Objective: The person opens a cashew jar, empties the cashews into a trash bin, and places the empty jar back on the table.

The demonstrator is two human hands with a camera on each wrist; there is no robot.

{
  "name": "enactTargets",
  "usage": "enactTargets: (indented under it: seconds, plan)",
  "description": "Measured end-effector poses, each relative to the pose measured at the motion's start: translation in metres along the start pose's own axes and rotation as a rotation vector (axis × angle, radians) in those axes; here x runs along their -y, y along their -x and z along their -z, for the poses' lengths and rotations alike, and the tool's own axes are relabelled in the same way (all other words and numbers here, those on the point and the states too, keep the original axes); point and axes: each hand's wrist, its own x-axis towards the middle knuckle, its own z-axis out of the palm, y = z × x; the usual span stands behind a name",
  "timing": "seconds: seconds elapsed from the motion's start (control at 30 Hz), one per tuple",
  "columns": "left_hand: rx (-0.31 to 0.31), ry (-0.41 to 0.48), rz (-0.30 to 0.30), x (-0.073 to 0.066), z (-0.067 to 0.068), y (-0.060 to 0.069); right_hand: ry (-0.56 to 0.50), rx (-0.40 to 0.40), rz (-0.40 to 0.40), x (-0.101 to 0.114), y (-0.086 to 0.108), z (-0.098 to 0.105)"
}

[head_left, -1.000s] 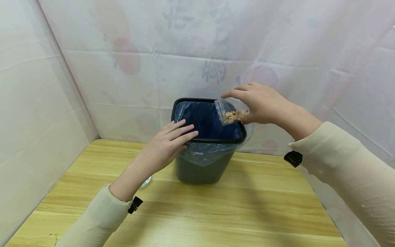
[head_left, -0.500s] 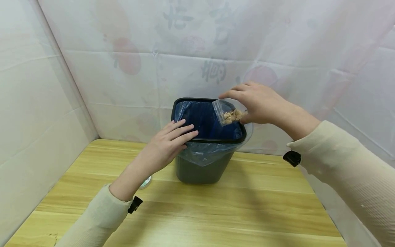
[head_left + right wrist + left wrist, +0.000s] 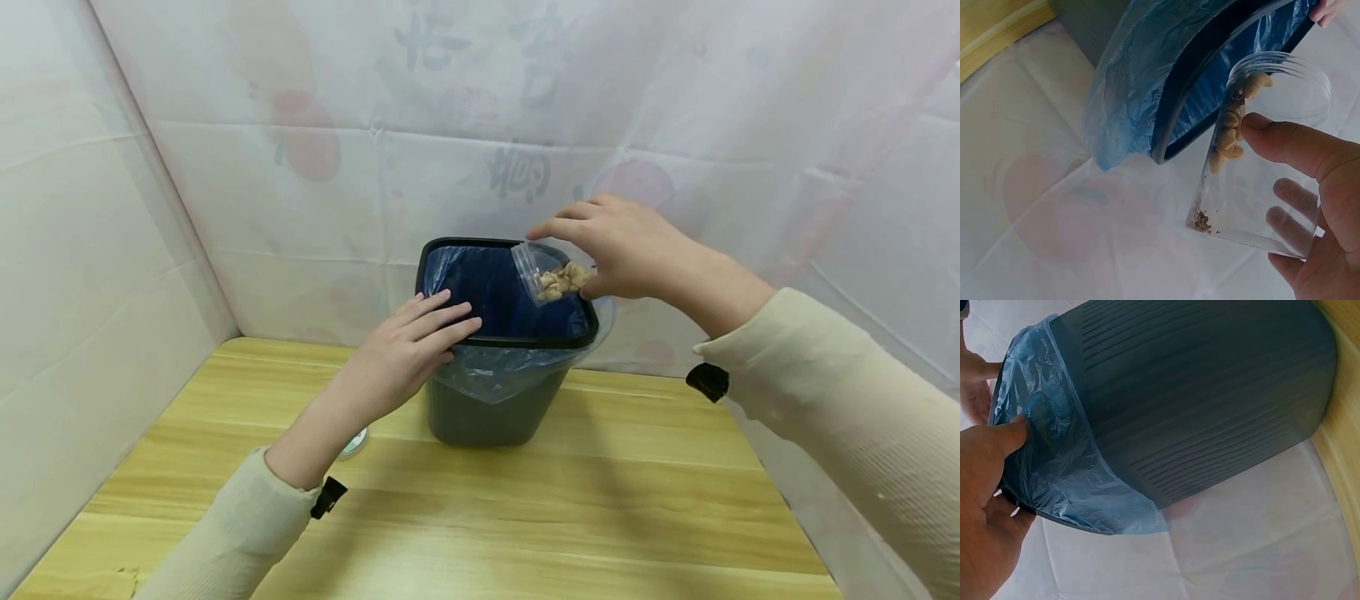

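A dark grey trash bin [image 3: 491, 421] stands upright, lined with a translucent blue bag [image 3: 487, 375] folded over its black rim. My left hand [image 3: 408, 350] grips the rim at the near left corner. In the left wrist view the thumb [image 3: 1013, 434] presses the bag from outside while the fingers lie over the rim. My right hand [image 3: 630, 250] holds a clear plastic jar [image 3: 1254, 206] tilted above the bin's right side. Inside the jar, pale nuts [image 3: 1230, 134] that look like cashews lie along the lower wall, with brown crumbs [image 3: 1200, 222] at the bottom. The jar's mouth is uncovered.
A small round lid-like disc [image 3: 354, 442] lies on the wooden table [image 3: 570, 517], partly hidden by my left forearm. Behind the bin hangs a pale printed cloth [image 3: 300, 208], with more cloth at both sides.
My right hand has moved the jar slightly left and tipped it a little more over the bin. The nuts have shifted slightly toward its mouth. My left hand keeps its place.
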Motion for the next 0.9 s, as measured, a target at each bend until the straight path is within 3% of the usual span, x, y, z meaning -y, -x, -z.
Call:
enactTargets:
  seconds: [0.9]
  plan:
    - [-0.035,0.0,-0.016,-0.0034,-0.0031,-0.0004,0.056,-0.007,0.046,0.0011,0.0042,0.0033]
